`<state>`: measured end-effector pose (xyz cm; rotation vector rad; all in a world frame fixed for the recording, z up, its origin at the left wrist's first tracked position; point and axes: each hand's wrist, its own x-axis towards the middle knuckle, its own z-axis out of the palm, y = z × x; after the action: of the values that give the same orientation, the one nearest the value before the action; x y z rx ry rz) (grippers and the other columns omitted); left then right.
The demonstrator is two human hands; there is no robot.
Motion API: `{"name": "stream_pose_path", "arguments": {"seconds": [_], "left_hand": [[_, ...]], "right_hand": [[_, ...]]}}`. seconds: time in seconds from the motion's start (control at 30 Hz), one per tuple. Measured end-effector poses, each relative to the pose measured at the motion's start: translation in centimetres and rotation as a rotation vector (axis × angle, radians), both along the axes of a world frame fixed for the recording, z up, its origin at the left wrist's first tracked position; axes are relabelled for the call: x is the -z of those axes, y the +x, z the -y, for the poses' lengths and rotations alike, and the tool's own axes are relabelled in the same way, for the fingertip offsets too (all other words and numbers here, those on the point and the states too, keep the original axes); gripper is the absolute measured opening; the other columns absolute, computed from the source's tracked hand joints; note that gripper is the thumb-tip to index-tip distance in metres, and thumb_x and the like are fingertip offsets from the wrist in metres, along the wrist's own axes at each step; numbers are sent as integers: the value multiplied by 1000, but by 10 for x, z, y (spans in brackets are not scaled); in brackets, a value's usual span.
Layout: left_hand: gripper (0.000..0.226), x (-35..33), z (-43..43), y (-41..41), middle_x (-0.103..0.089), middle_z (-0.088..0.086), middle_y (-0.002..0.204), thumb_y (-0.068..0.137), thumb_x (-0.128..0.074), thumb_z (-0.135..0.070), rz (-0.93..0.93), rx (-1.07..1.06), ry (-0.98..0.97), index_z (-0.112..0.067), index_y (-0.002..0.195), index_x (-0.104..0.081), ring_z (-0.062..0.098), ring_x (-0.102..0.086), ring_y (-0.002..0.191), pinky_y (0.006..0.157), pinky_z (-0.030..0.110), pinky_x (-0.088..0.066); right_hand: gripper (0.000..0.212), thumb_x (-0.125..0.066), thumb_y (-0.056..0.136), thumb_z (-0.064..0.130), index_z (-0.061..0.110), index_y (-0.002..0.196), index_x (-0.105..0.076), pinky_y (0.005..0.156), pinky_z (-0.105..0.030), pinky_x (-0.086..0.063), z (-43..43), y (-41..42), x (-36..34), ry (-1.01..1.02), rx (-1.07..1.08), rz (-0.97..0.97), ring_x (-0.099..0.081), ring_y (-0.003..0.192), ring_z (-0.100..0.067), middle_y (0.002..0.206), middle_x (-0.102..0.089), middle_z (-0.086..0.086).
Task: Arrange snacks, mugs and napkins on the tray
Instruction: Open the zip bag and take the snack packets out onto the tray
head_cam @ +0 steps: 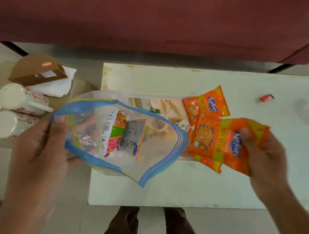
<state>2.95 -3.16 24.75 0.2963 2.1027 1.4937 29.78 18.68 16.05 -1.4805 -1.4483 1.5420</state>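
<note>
Currently left hand (38, 148) fingers clamp zip bag (152, 159) rim; right hand (264, 162) fingers pinch orange packet (222, 142) at 3 o'clock; tray (166, 104) mostly hidden.

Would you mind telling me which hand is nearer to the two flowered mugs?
Left. The left hand, gripping the rim of the zip bag, is just right of the flowered mugs; the right hand, holding an orange snack packet, is far off on the bag's other side.
</note>
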Motion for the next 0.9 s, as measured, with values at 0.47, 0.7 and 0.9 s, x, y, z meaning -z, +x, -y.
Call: {"name": "stream_pose_path", "arguments": {"seconds": [0.47, 0.7, 0.9], "left_hand": [[59, 2, 6, 11, -71, -35, 74, 106, -38, -23, 52, 32, -45, -61, 75, -71, -13, -69, 70, 48, 14, -55], [54, 8, 6, 12, -74, -30, 76, 106, -39, -24, 32, 23, -37, -57, 78, -73, -9, -72, 72, 50, 14, -56], [37, 11, 3, 19, -79, -17, 86, 106, -41, -31, 42, 7, -41, -40, 91, -74, 5, -76, 86, 56, 19, -58]], "right_hand": [[22, -65, 90, 43, 25, 104, -63, 48, -10, -46, 20, -11, 123, -67, 21, 445, -69, 72, 0, 92, -70, 2], [29, -63, 93, 31, 18, 119, -63, 54, -6, -43, 13, -8, 98, 40, 50, 543, -66, 79, -11, 109, -72, -4], [9, -64, 93, 33, 31, 102, -66, 69, 1, -43, 38, -35, -35, 487, -51, 310, -67, 86, 6, 95, -70, 23]]}}
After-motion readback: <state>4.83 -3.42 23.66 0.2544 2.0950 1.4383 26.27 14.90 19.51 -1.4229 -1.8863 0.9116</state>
